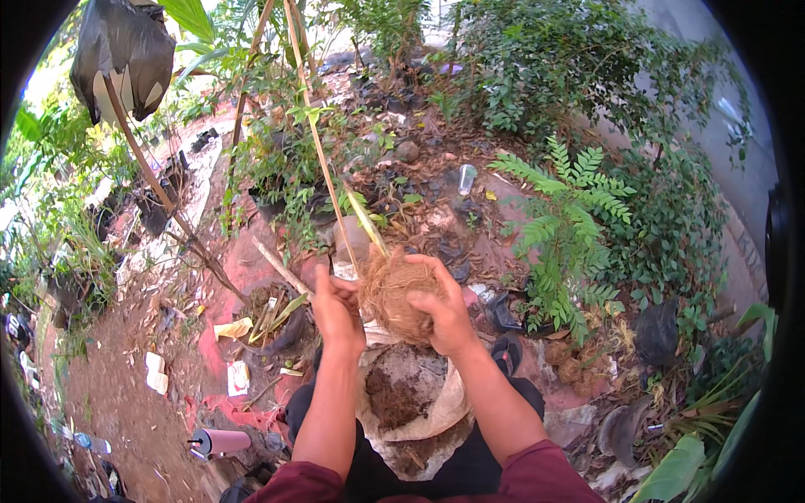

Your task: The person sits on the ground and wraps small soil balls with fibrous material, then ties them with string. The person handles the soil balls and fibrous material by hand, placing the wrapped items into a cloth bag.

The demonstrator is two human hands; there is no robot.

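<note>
My right hand (445, 308) grips a ball of brown coconut fibre (397, 292) from its right side, fingers over the top and thumb across its front. A pale green stem (366, 220) rises from the top of the ball. My left hand (336, 305) is at the ball's left side, thumb up and fingers pointing towards the fibre; whether they press on it is hard to tell. Below the ball, between my legs, an open whitish sack (456, 409) holds dark soil (399, 390).
A leafy fern-like plant (575, 220) stands at the right. A cut branch (280, 267) and a tall thin stick (314, 126) are just beyond my hands. A pink tumbler (220, 441) lies at lower left. A black plastic bag (126, 56) tops a leaning pole (148, 170).
</note>
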